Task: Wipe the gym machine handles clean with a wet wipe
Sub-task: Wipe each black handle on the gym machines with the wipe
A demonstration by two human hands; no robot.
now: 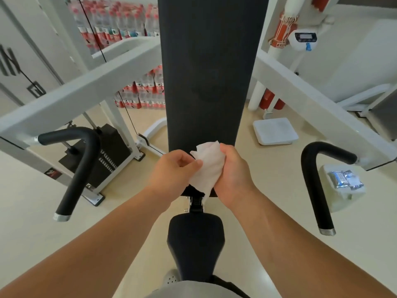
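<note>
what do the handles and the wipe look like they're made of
Left handle and right handle: matte black sleeve, likely rubber or foam, over metal, going by the bare silvery end cap. Wipe: thin white sheet, probably nonwoven, limp and crumpled, gripped by left hand and right hand.

Colour ref: wet wipe (pixel 206 166) is plain white. L handle (pixel 79 166) and R handle (pixel 315 186) have matte black grips w/ silver end caps. Back pad (pixel 210 72) is dark charcoal; seat (pixel 195 239) is black. Frame (pixel 86 87) is off-white. Weight stack (pixel 107 155) is black w/ a row of white marks. Floor (pixel 32 211) is cream. Bottle packs (pixel 120 20) are clear w/ red-and-white labels and red caps. Scale (pixel 275 131) is white. Packet (pixel 345 179) is blue/silver. Cylinders (pixel 267 100) are red.
</note>
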